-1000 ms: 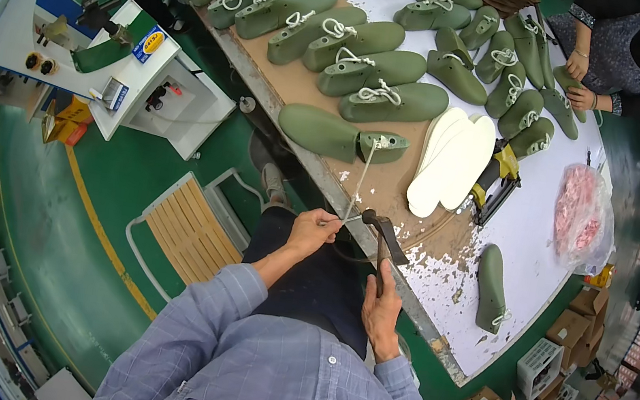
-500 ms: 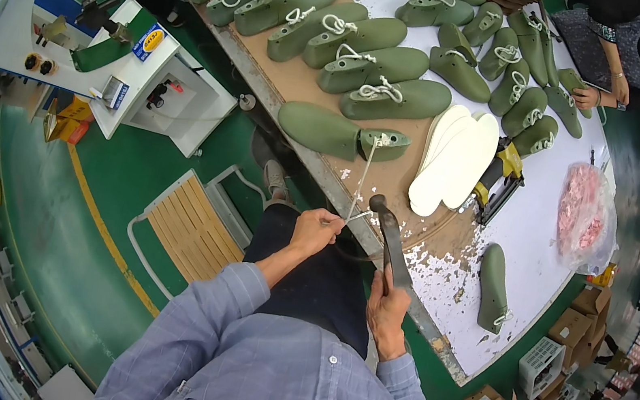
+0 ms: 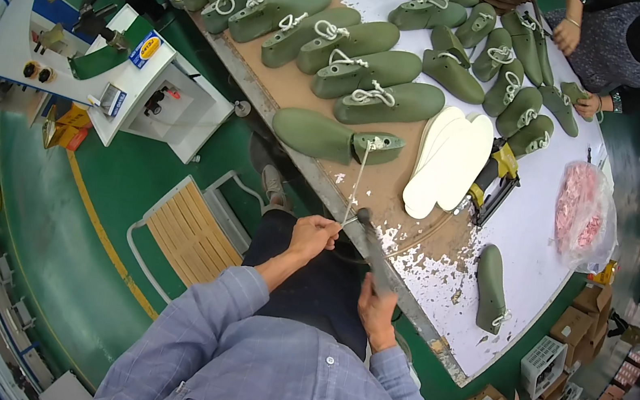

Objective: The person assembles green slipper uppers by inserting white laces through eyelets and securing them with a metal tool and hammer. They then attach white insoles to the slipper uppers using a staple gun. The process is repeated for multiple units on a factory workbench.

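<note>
Pinched in my left hand (image 3: 315,236) is a thin white cord (image 3: 358,181). It runs taut to the hinged heel part of a green shoe last (image 3: 313,134) lying on its side near the table's edge. My right hand (image 3: 376,310) is closed round a hammer (image 3: 378,264), smeared by motion. The dark hammer head (image 3: 364,216) is close beside the lower cord and my left fingers; whether it touches the cord I cannot tell. White shoe insoles (image 3: 448,165) lie stacked to the right of this last, against a yellow and black nail gun (image 3: 494,184).
Several green lasts with cord loops (image 3: 391,104) crowd the far table. One last (image 3: 492,286) stands apart at right, near scattered white scraps (image 3: 440,278) and a bag of pink pieces (image 3: 582,212). A slatted chair (image 3: 193,227) is left. A co-worker's hand (image 3: 589,105) touches a last.
The hammer and my right hand have shifted left, bringing the hammer head nearer my left fingers. My left hand still pinches the cord. The co-worker's other hand has come into view.
</note>
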Demonstrator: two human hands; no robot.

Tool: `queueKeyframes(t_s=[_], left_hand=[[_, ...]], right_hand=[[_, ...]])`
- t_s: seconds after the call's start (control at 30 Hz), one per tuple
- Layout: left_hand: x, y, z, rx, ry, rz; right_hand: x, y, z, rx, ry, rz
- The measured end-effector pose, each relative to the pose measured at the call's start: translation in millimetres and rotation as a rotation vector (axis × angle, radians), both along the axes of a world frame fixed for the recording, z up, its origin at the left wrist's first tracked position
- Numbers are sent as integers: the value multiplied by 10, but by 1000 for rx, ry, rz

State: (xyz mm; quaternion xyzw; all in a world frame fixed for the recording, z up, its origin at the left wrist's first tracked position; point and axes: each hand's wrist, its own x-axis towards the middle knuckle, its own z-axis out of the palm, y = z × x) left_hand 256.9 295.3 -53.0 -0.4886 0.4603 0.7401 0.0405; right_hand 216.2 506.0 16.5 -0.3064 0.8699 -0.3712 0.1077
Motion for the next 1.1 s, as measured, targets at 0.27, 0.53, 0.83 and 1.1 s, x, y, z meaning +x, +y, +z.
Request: queueKeyframes(t_s=[0.27,0.53,0.83,1.1], left_hand=[[18,27,116,-630,78,-191],[65,21,148,-860,228,-241],[121,-1,165,-884,242,-254],[131,-1,154,-974,311,-282]], right_hand=[[-127,-143,467,80,-67,-127],[-7,25,154,180,-34,-35],[-15,-104,432,165,-185,-70],[31,-100,-64,119,-29,24]])
